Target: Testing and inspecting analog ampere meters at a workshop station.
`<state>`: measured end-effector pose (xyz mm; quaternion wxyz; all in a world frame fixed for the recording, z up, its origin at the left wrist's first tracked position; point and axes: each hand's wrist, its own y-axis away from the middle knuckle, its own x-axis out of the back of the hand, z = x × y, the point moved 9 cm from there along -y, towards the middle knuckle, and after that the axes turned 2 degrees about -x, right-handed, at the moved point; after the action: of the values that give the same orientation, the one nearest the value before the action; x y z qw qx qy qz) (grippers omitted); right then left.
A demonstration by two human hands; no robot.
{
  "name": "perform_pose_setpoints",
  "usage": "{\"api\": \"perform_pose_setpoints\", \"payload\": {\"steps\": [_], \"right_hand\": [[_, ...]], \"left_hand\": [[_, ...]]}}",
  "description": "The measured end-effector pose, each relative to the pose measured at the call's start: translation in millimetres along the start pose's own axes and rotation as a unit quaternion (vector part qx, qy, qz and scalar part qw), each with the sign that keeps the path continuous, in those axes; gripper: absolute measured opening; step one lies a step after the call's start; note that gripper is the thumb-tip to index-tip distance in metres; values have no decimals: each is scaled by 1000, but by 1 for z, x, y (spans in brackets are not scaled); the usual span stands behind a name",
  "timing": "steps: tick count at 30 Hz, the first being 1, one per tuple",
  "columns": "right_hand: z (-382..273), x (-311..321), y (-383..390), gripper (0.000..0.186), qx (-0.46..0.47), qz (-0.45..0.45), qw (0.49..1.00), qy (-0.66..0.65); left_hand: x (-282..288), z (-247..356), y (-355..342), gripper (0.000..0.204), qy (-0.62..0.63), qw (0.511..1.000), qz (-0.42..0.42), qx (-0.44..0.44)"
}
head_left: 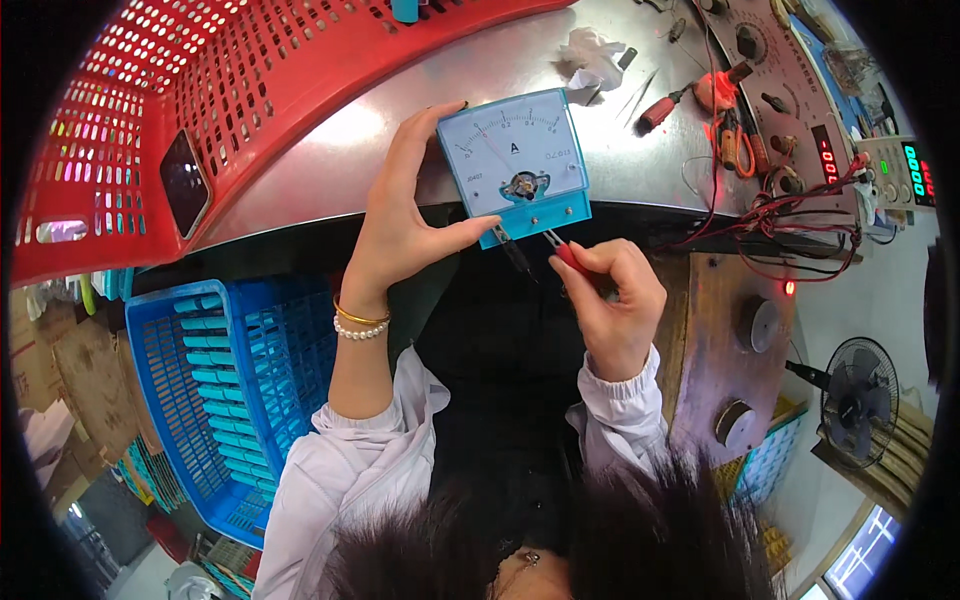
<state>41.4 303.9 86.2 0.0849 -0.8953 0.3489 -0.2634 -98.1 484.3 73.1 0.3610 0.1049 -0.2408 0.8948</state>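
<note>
My left hand (402,220) grips a teal-framed analog ammeter (488,150) by its left side, fingers along the edge and thumb at the lower left corner. The meter is tilted at the bench's front edge, its white dial facing up and the small mechanism at its lower middle exposed. Beside my left thumb, a black alligator clip (517,256) sits at the meter's bottom edge. Between the thumb and fingers of my right hand (622,305) is a red alligator clip (570,256). Its metal jaws point at the bottom edge; whether they touch it I cannot tell.
A red perforated basket (290,95) with a phone (186,184) fills the far left. Below stands a blue crate (170,400) of teal parts. On the right are a screwdriver (664,109), orange-handled scissors (738,150), tangled leads (800,235), an instrument panel (770,80) and a fan (858,400).
</note>
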Motion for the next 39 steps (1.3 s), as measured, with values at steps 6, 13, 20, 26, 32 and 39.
{"api": "perform_pose_setpoints", "payload": {"steps": [6, 13, 20, 26, 32, 39], "right_hand": [[22, -4, -2, 18, -38, 23, 999, 9], [31, 4, -5, 28, -30, 33, 998, -54], [-11, 28, -18, 54, 14, 78, 997, 1], [-50, 36, -18, 94, 8, 30, 997, 66], [-74, 53, -4, 107, 36, 34, 996, 72], [-32, 127, 25, 114, 26, 85, 995, 49]], "left_hand": [[-22, -2, -10, 96, 43, 999, -2, 14], [-23, -4, -18, 96, 39, 999, 0, 9], [-11, 25, -26, 98, 19, 1000, -14, -17], [-10, 63, -25, 94, 14, 1000, -4, -17], [-21, 100, -13, 95, 47, 999, 1, 1], [-110, 172, 28, 99, -57, 994, 89, -28]]}}
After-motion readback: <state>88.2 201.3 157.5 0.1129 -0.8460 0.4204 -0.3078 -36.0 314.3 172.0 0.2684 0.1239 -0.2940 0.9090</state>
